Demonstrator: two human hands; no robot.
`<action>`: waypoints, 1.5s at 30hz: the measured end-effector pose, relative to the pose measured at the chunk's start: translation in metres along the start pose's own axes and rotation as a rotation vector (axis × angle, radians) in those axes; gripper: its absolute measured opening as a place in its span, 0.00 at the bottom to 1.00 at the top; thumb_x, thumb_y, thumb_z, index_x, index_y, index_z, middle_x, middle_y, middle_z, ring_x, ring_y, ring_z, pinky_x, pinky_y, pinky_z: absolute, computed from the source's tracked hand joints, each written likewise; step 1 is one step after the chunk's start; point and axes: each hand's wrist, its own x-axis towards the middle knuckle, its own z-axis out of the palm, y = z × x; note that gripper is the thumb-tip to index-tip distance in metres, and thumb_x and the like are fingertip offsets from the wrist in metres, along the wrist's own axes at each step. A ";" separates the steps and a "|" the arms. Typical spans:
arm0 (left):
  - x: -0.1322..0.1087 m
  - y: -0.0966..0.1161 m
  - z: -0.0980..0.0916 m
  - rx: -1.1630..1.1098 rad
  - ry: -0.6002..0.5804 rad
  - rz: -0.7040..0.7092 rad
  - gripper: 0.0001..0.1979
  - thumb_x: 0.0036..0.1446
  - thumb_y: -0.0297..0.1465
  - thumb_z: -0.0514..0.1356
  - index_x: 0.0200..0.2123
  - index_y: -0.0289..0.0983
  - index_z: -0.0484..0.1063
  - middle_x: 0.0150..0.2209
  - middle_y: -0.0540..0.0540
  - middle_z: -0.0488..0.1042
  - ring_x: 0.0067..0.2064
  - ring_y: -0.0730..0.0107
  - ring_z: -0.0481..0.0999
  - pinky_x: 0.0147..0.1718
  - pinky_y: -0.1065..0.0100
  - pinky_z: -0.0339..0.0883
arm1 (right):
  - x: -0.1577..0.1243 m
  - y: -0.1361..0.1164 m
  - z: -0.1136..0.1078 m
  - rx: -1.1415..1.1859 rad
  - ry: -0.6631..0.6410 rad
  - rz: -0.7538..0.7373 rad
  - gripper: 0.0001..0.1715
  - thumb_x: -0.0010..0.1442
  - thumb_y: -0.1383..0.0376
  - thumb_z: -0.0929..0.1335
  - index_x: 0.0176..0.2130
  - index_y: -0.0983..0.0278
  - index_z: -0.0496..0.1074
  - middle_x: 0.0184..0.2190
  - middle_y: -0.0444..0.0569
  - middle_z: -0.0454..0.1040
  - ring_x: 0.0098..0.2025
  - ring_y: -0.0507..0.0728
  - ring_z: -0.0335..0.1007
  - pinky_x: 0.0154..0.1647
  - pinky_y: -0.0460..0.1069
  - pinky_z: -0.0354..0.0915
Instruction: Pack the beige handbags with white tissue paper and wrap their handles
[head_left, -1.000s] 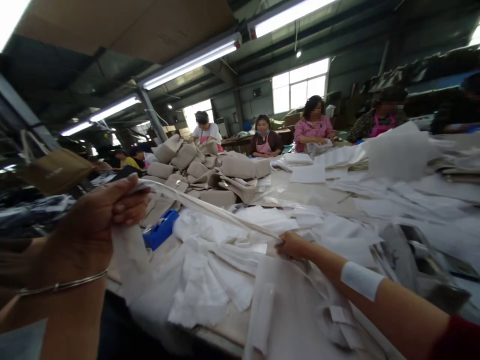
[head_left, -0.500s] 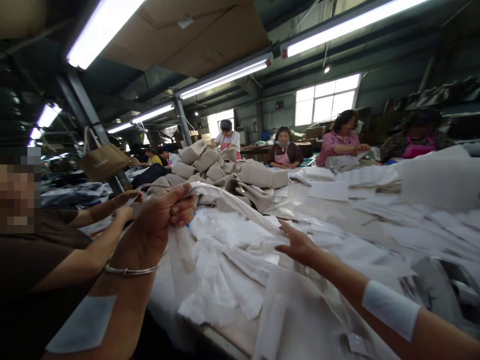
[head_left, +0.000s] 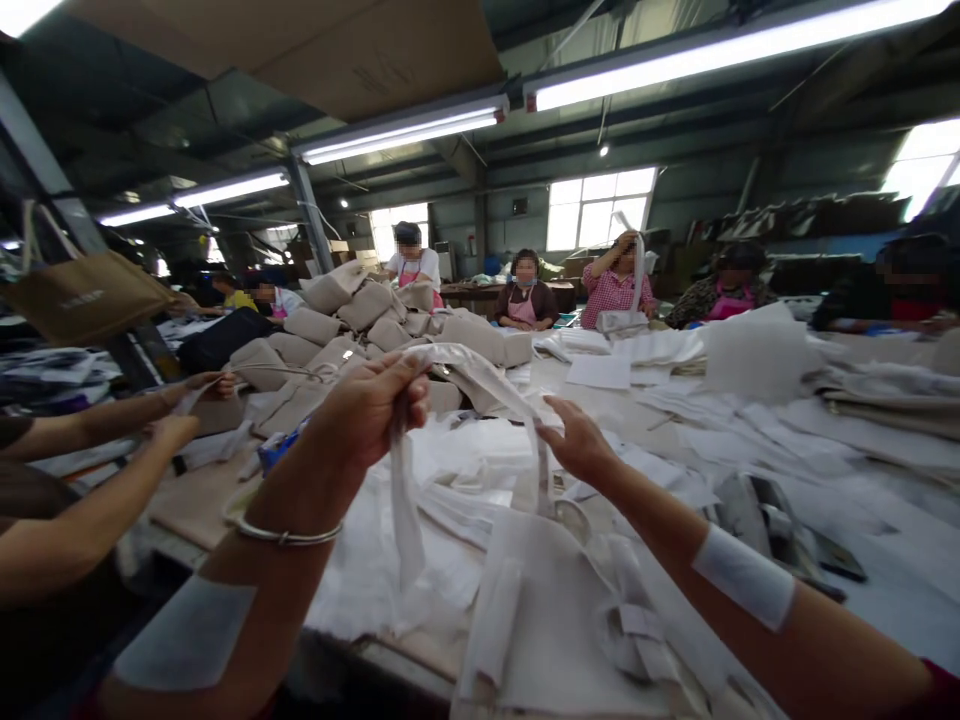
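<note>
My left hand (head_left: 379,405) is closed, pinching a long pale beige fabric strap (head_left: 480,365) between thumb and fingers. One end of the strap hangs below that hand, while the rest arches to the right. At the far side of the arch my right hand (head_left: 577,440) has thumb and fingertips at the strap, which bends there and drops towards the table. Beneath both hands lie loose white sheets (head_left: 450,560). A pale flat fabric piece (head_left: 540,600) with folded strips is at the table's near edge.
Stuffed beige bags (head_left: 360,305) are heaped beyond my hands. White sheets (head_left: 645,360) cover the table's right side, near a dark grey tape-dispenser-like object (head_left: 757,510). A co-worker's hands (head_left: 199,400) work close on my left; several people sit across the table.
The view has turned to the right. My hands are closer together, and the strap now arches and hangs down at my right hand. Across the table, a person has raised a pale strip.
</note>
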 end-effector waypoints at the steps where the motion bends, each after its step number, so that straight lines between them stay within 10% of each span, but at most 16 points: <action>1: 0.006 -0.009 0.009 0.008 0.041 0.004 0.06 0.55 0.29 0.64 0.30 0.33 0.71 0.19 0.54 0.65 0.18 0.80 0.67 0.16 0.79 0.63 | -0.009 -0.012 -0.002 0.049 0.030 0.012 0.26 0.57 0.59 0.68 0.52 0.68 0.72 0.55 0.60 0.71 0.55 0.64 0.66 0.56 0.57 0.62; 7: 0.032 -0.056 0.061 0.040 0.130 0.006 0.03 0.56 0.23 0.59 0.32 0.34 0.70 0.26 0.47 0.76 0.28 0.68 0.79 0.25 0.70 0.73 | -0.068 -0.083 0.006 0.651 -0.427 0.114 0.28 0.59 0.46 0.66 0.44 0.66 0.75 0.40 0.54 0.78 0.43 0.60 0.74 0.44 0.53 0.68; 21: 0.014 -0.114 0.091 -0.052 0.153 0.140 0.08 0.57 0.22 0.57 0.41 0.37 0.70 0.38 0.45 0.80 0.41 0.68 0.80 0.44 0.67 0.71 | -0.069 -0.089 0.001 0.760 -0.257 0.294 0.24 0.58 0.52 0.67 0.21 0.66 0.69 0.11 0.45 0.68 0.22 0.54 0.71 0.34 0.50 0.69; 27: 0.033 -0.084 0.080 -0.297 0.080 -0.106 0.07 0.62 0.28 0.54 0.31 0.35 0.69 0.25 0.49 0.75 0.29 0.71 0.78 0.39 0.63 0.74 | -0.088 -0.075 -0.004 0.602 -0.359 0.324 0.15 0.60 0.58 0.66 0.27 0.65 0.68 0.11 0.42 0.70 0.17 0.51 0.68 0.31 0.48 0.69; 35: 0.090 -0.059 0.067 -0.292 0.102 -0.024 0.06 0.61 0.30 0.57 0.31 0.36 0.70 0.22 0.50 0.73 0.29 0.71 0.78 0.38 0.66 0.73 | -0.158 -0.057 -0.012 0.465 -0.544 0.438 0.22 0.61 0.53 0.64 0.24 0.64 0.72 0.10 0.41 0.67 0.17 0.51 0.66 0.28 0.47 0.66; 40: 0.031 -0.113 0.055 -0.184 -0.271 -0.162 0.24 0.52 0.50 0.63 0.42 0.36 0.76 0.41 0.40 0.79 0.44 0.58 0.78 0.40 0.63 0.72 | -0.170 -0.049 -0.011 0.485 -0.496 0.540 0.21 0.59 0.52 0.64 0.24 0.64 0.71 0.17 0.46 0.74 0.15 0.50 0.64 0.20 0.46 0.60; 45: -0.053 -0.167 0.030 0.155 -0.423 -0.383 0.14 0.51 0.39 0.68 0.35 0.34 0.80 0.31 0.44 0.78 0.34 0.68 0.75 0.34 0.71 0.68 | -0.167 -0.039 -0.001 0.438 -0.529 0.509 0.21 0.62 0.57 0.62 0.24 0.65 0.72 0.14 0.43 0.71 0.16 0.50 0.65 0.25 0.46 0.64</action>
